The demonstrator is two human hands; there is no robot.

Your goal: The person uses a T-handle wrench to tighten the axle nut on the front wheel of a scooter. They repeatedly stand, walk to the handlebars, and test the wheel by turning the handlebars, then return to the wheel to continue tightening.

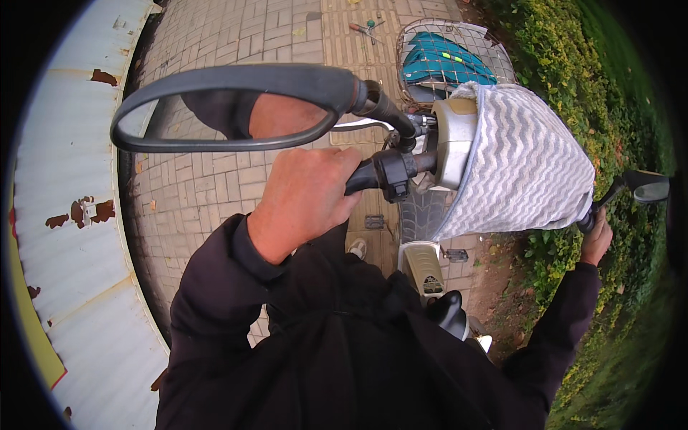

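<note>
My left hand [304, 197] is wrapped round the black left handlebar grip [364, 176] of an electric scooter. Just above that hand, the left rear-view mirror [236, 111] sticks out on its stalk. At the far right, my right hand [597, 239] is closed on the right handlebar grip [588, 221], partly covered by a cloth. This grey-and-white zigzag cloth [527, 161] drapes over the right half of the handlebars and front panel [453, 143]. A smaller right mirror [648, 188] stands beyond my right hand.
Ahead is a wire basket [459, 61] with a teal item [441, 61] inside. Red- and green-handled tools [367, 29] lie on the paving [236, 43]. A rusty white metal panel [79, 165] runs along the left, a hedge [559, 64] along the right. My shoe [357, 248] stands beside the scooter.
</note>
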